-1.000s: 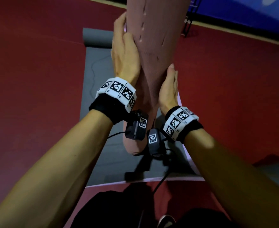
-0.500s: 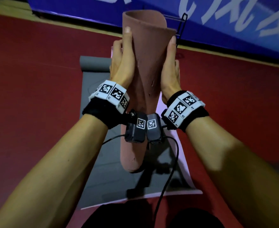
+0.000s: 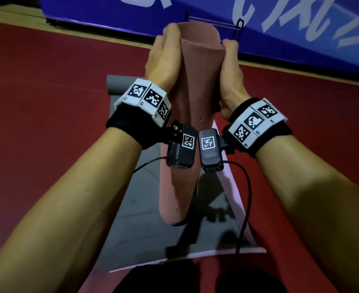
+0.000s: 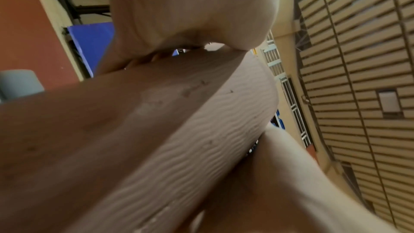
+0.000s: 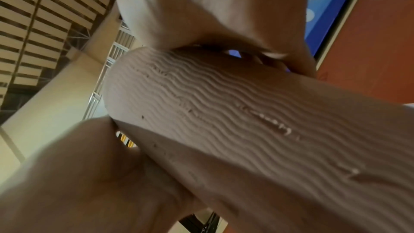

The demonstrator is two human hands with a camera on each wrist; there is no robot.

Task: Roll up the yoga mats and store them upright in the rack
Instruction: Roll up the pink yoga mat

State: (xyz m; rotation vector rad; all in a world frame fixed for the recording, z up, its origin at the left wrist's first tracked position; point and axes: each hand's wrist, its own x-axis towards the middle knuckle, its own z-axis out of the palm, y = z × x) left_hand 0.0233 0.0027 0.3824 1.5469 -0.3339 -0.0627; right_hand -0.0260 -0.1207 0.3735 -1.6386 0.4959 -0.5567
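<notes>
The red floor [image 3: 37, 102] fills most of the head view, with a blue banner [image 3: 301, 28] bearing pale lettering along its far edge from 11 to 2 o'clock. A grey mat [image 3: 136, 218] lies flat on the floor at the centre, its far end rolled into a short tube [image 3: 116, 84] at about 11 o'clock; a pale lilac edge [image 3: 227, 172] shows along its right side and near end.

Above the grey mat stands the rolled pink mat [image 3: 192, 115] — close to upright, its lower end [image 3: 174, 216] over the grey mat toward 6 o'clock, though whether it touches cannot be told. Its top reaches 12 o'clock, in front of a thin black wire frame [image 3: 238, 28] by the banner.

The left hand [image 3: 163, 62] is wrapped round the roll's upper left side, fingers curled over the top rim. The right hand [image 3: 230, 72] clasps the upper right side, fingertips bent onto the rim. The wrist views show the wavy-ribbed mat surface [image 4: 201, 139] [image 5: 246, 121] with each hand — left [image 4: 190, 6], right [image 5: 212, 6] — closed about it.

Both wrists carry black bands with white coded tags [image 3: 146, 98] [image 3: 256, 121], and small black cameras [image 3: 181, 150] hang beneath, trailing thin cables [image 3: 246, 197].
</notes>
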